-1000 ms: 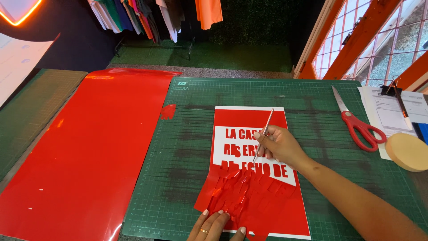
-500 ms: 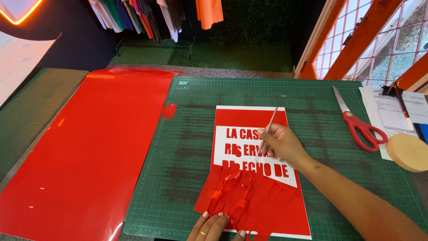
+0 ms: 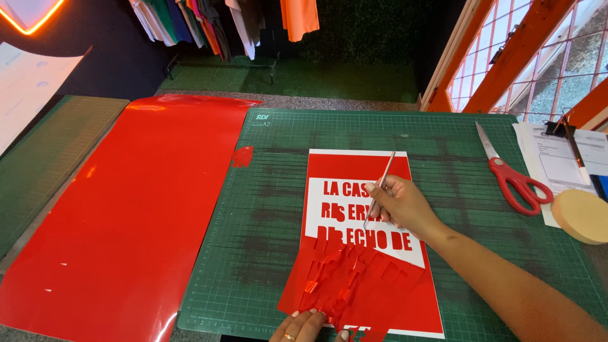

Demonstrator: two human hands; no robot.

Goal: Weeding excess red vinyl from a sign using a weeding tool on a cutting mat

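A red vinyl sheet with cut-out letters on white backing lies on a green cutting mat. My right hand grips a thin metal weeding tool like a pen, its tip down on the lettering near the middle of the sheet. A crumpled flap of peeled red vinyl is folded down over the lower half. My left hand rests at the bottom edge, fingertips on that peeled flap; only part of the hand shows.
A large red vinyl sheet covers the table to the left, with a small red scrap on the mat. Red-handled scissors, papers with a clip and a tan round sponge lie at right. Clothes hang beyond the table.
My right hand and the tool have shifted slightly along the lettering. The peeled flap and my left hand stay about where they were.
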